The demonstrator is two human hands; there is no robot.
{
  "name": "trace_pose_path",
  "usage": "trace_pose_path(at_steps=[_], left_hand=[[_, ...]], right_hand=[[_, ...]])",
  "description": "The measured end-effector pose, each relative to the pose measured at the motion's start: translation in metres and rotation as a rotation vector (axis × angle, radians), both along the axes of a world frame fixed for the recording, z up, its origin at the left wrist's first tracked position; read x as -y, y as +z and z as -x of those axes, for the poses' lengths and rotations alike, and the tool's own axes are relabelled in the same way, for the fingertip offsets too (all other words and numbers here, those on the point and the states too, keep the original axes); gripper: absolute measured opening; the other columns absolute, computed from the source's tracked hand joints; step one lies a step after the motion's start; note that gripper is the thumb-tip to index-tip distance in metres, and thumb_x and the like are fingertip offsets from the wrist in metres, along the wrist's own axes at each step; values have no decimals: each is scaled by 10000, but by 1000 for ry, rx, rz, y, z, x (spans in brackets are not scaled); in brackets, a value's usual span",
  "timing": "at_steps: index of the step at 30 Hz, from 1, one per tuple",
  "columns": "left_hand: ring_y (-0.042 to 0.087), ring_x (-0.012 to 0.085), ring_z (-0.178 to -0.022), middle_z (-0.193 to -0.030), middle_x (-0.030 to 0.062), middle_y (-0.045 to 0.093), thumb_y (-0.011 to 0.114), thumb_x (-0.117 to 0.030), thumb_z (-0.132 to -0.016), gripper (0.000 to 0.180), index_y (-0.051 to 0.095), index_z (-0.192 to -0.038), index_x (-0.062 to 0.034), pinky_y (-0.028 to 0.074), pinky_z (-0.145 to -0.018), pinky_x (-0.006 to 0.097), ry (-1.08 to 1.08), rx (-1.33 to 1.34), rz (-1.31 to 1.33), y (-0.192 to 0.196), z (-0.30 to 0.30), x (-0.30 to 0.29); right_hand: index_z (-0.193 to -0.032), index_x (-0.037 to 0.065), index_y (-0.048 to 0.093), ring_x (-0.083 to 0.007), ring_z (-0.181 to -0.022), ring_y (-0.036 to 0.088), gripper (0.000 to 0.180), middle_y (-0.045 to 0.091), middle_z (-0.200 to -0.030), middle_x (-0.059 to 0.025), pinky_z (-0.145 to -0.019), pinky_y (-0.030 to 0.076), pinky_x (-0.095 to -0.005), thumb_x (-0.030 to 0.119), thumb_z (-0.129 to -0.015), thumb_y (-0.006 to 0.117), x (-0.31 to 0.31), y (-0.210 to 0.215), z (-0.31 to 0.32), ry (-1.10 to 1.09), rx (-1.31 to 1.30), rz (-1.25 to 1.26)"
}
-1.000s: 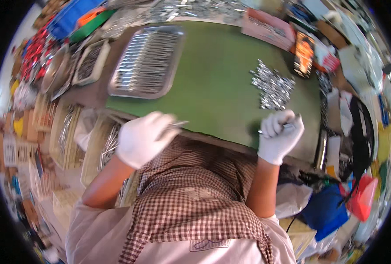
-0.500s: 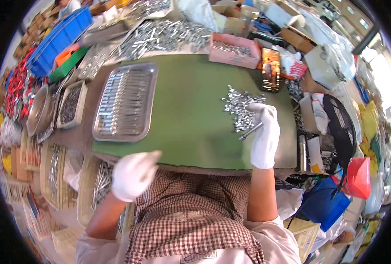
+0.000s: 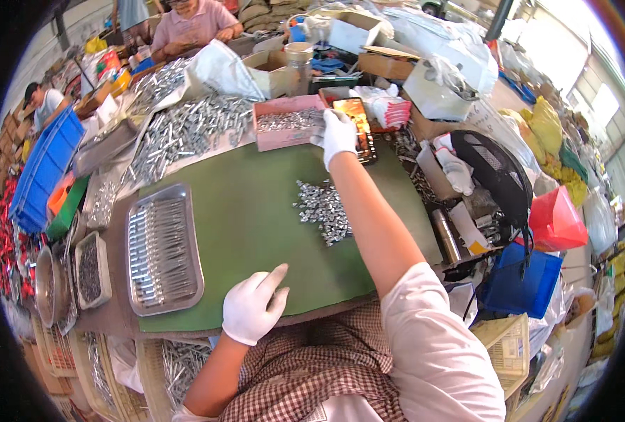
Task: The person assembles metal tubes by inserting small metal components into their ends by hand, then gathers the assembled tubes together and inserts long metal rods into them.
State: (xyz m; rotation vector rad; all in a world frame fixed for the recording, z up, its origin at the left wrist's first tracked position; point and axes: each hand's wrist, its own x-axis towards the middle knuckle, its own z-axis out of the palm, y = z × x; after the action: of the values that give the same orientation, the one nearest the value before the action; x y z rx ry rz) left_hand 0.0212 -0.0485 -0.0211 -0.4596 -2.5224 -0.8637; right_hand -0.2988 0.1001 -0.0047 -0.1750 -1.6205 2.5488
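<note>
My right hand (image 3: 338, 137), in a white glove, reaches far across the green mat (image 3: 256, 190). It is at the right end of a pink box (image 3: 290, 119) full of small metal parts, beside a lit phone (image 3: 360, 125). Its fingers are partly hidden, so I cannot tell whether they grip anything. Near the mat's front edge, my gloved left hand (image 3: 255, 306) is open, index finger and thumb apart, with nothing between them. Small shiny metal fittings (image 3: 324, 211) lie heaped below my right forearm. Slim metal pieces lie in rows in a steel tray (image 3: 197, 273) on the left.
Metal tubes (image 3: 186, 133) are piled at the back left, near a blue crate (image 3: 45, 169). A black mesh item (image 3: 492, 172), a metal cylinder (image 3: 446, 235) and a blue bin (image 3: 520, 281) stand right. Another person (image 3: 193, 28) sits beyond the bench.
My right hand has moved from the metal heap to the pink box and phone; the short metal rod it held no longer shows. My left hand has moved right. The view has shifted.
</note>
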Motion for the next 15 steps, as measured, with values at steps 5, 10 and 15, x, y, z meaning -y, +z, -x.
trace_pose_path(at_steps=[5,10,15], left_hand=[[570,194,-562,-824,65,655,722,-34,-764,382,711,-1145,-63,488,-575,329,35,26,10,-1,-3,0],[629,277,-683,-854,120,656,682,-37,-791,337,710,-1126,-58,517,-656,363,44,-10,35,-6,-4,4],[634,232,-785,-908,108,652,615,27,-878,299,693,-1164,-17,512,-727,323,-51,33,18,-6,0,-11]], right_hand=[[-1309,71,548,-209,-648,662,345,669,-1001,-100,-515,584,-346,247,-1014,514,3,2,0,-44,96,20],[-1323,51,580,-100,-641,577,332,644,-928,-35,-557,473,-240,185,-1021,540,-7,14,-125,19,-239,64],[-1043,56,698,-241,-766,676,147,688,-900,-100,-712,546,-371,147,-936,655,-114,-9,-304,9,-444,-592]])
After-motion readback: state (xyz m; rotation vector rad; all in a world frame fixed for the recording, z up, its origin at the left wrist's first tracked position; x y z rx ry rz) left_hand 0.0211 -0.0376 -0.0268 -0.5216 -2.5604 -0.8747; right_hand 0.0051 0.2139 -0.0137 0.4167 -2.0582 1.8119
